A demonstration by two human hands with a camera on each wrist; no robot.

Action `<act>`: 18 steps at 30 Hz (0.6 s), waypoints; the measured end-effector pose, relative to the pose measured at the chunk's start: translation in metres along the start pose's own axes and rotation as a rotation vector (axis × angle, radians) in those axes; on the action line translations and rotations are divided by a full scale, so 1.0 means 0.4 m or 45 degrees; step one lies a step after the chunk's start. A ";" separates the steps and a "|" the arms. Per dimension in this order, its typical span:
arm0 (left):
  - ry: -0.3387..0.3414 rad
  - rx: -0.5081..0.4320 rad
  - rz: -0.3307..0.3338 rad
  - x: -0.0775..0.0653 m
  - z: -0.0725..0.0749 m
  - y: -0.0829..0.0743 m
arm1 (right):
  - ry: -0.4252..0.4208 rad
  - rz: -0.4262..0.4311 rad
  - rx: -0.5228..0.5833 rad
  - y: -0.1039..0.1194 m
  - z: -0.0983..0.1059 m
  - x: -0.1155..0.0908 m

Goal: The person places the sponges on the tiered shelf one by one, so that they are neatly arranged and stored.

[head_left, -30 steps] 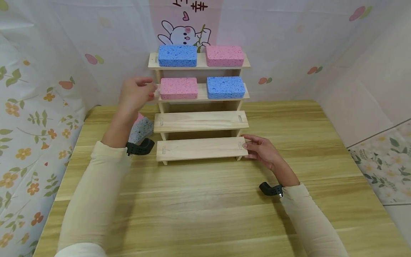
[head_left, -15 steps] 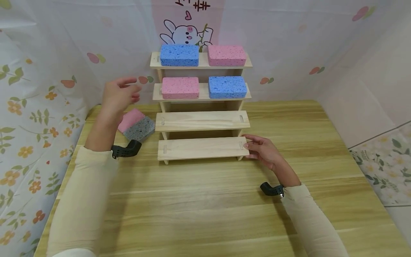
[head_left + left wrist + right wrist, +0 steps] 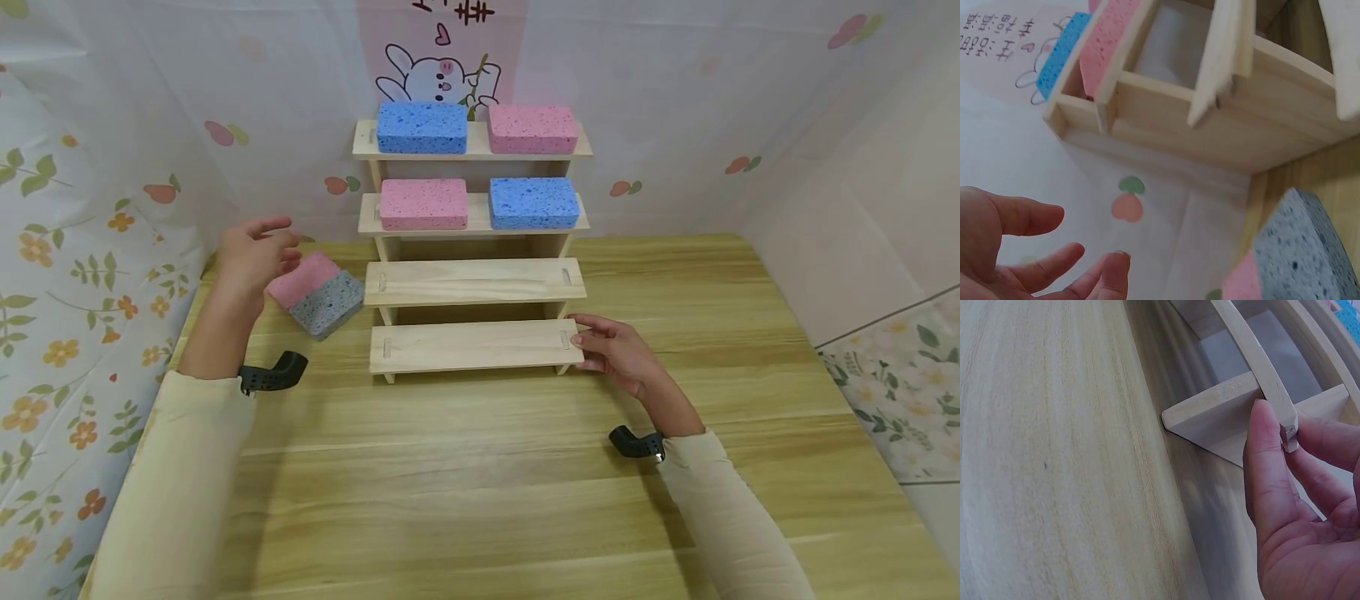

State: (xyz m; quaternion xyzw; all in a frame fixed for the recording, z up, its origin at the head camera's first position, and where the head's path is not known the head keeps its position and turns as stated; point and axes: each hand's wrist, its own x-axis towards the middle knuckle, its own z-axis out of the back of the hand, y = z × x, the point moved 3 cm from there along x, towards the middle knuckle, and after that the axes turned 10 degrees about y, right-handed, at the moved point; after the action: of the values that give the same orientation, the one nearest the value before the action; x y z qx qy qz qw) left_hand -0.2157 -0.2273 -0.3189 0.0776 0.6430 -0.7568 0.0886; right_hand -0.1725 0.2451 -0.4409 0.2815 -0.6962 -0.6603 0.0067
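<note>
keep pinching the right end of the tiered pale-wood rack's [image 3: 476, 282] lowest plank [image 3: 472, 346] with the right hand [image 3: 613, 354]; probably best to lower the left hand [image 3: 253, 257], empty, thumb apart, squarely over the grey speckled rectangular sponge [image 3: 328, 306], lying left of the rack beside a pink rectangular sponge [image 3: 305, 277]. compared with half a second ago, lower and further left with that hand.

A wood-grain tabletop [image 3: 450, 483] with a soft sheen was bounded behind by a whitish, fruit-printed covering [image 3: 660, 108] bearing a rabbit drawing [image 3: 429, 80], at left by flower-printed material [image 3: 63, 333], and at right by a blossom-patterned panel [image 3: 911, 383].
</note>
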 end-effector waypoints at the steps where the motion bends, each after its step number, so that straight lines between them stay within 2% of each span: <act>1: -0.002 0.003 0.011 -0.001 0.006 0.010 | 0.000 0.000 0.000 0.000 0.000 0.000; 11: -0.028 0.039 0.057 0.004 0.037 0.089 | 0.004 0.000 0.013 -0.002 0.001 -0.002; 18: -0.034 -0.156 0.092 0.009 0.051 0.135 | 0.007 -0.005 0.019 0.001 0.000 -0.002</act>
State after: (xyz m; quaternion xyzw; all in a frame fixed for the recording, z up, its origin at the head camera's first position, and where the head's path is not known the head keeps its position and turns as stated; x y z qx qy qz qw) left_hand -0.2066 -0.2560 -0.3683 0.0851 0.6836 -0.7133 0.1291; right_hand -0.1720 0.2454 -0.4404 0.2846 -0.7007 -0.6542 0.0053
